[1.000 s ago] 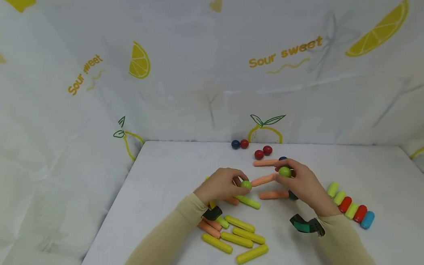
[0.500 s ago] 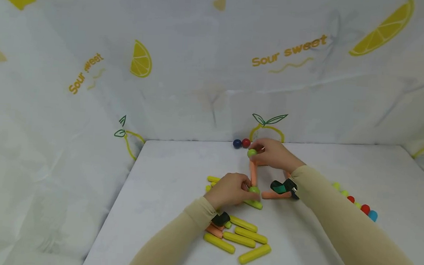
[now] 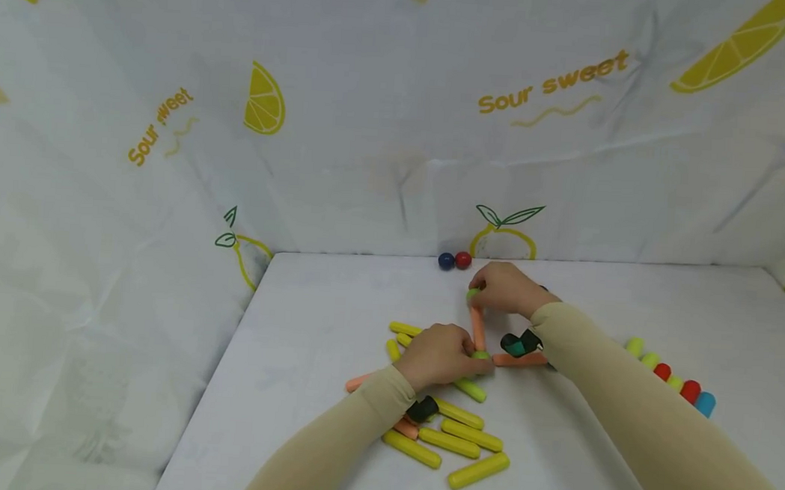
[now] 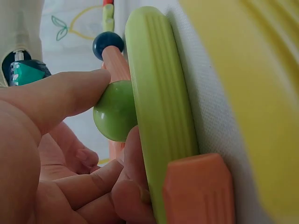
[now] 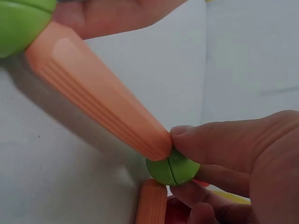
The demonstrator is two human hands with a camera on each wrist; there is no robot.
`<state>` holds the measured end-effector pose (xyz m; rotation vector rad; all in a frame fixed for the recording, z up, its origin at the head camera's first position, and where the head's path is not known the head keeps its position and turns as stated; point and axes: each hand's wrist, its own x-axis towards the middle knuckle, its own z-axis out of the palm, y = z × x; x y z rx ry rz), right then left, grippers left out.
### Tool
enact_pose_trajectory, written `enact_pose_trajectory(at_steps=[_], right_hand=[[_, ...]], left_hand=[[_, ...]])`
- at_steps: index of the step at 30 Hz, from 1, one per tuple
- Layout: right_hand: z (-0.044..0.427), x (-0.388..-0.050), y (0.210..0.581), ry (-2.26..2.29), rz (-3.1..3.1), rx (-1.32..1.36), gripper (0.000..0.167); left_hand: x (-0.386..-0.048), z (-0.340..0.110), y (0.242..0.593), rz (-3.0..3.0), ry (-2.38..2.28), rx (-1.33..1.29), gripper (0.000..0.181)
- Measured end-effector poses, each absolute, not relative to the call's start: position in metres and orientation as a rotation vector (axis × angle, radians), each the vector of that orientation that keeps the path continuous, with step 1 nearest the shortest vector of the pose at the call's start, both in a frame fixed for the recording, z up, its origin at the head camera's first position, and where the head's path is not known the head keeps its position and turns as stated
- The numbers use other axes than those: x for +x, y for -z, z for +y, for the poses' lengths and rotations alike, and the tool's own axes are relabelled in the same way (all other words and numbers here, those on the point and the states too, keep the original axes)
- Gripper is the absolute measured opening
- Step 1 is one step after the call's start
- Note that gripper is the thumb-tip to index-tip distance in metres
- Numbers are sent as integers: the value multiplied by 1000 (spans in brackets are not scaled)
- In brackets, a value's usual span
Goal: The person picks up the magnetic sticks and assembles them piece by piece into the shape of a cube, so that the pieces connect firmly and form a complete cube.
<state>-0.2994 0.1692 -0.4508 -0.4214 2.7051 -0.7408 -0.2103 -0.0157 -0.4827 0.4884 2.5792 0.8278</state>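
Observation:
My left hand [image 3: 436, 355] pinches a green ball [image 4: 117, 112] close to the tabletop. My right hand [image 3: 506, 288], farther back, pinches a second green ball [image 5: 173, 169]. An orange rod [image 5: 100, 93] spans the two balls, its ends against them. In the right wrist view, another orange rod [image 5: 152, 201] lies beside the far ball. A third orange rod [image 3: 517, 360] extends rightward near the left hand, with a dark blue ball [image 4: 108, 45] beyond. Beside the left fingers lies a lime rod [image 4: 159, 107]. The right forearm hides some pieces.
Several yellow rods [image 3: 449, 442] lie in front of and around the left wrist. A dark blue ball [image 3: 446, 261] and a red ball [image 3: 463, 260] sit at the back edge. To the right is a row of lime, red and blue pieces [image 3: 691, 391].
The right hand has swung left with its green ball, turning the orange rod from sideways to pointing away from me. The left hand has shifted slightly right, still holding its ball.

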Motion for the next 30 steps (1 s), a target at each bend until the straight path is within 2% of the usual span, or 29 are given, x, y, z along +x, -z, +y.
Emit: enact_pose_trajectory(at_steps=[8, 17, 30], right_hand=[[176, -296, 455, 724, 2754, -472, 39], [197, -292, 455, 630, 2867, -471, 28], [201, -294, 464, 556, 2906, -409, 30]], left_hand=[[-208, -16, 480, 2603, -809, 499, 43], [-208, -18, 479, 2612, -807, 458, 35], [-209, -18, 478, 2578, -843, 436, 33]])
